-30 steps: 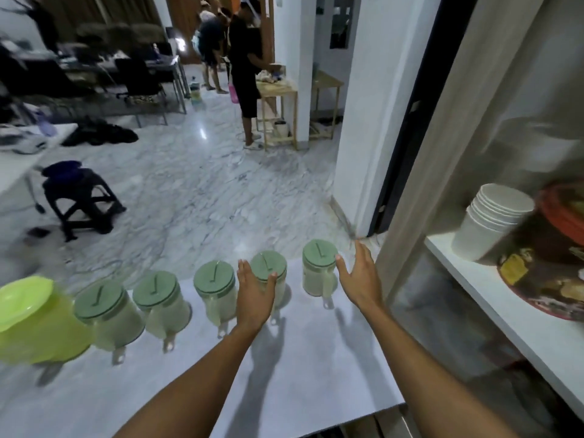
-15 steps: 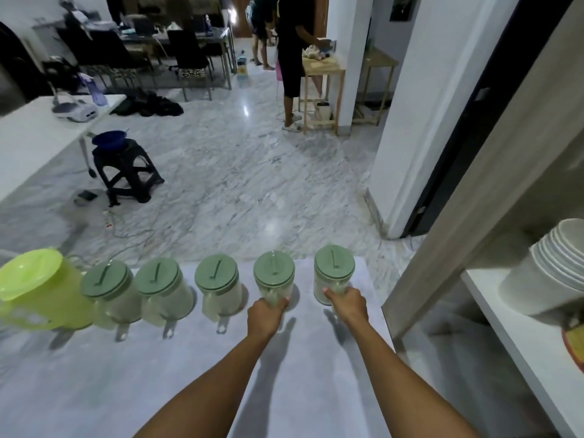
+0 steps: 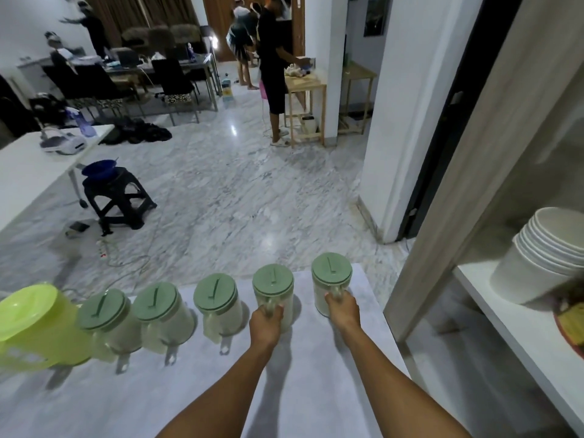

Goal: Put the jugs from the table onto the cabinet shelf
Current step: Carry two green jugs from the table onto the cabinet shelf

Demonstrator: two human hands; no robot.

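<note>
Each hand grips a jug handle on the tabletop point(image 3: 316, 390): left hand point(image 3: 265, 324) on one jug point(image 3: 273, 287), right hand point(image 3: 343, 312) on the end jug point(image 3: 330, 279). Four more jugs stand left of the left hand.

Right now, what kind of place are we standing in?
Most likely a lived-in home, an open dining and living area. A dining table with chairs stands at the back, a marble floor runs through, and a cabinet shelf with stacked white bowls sits beside the table of lidded jugs.
</note>
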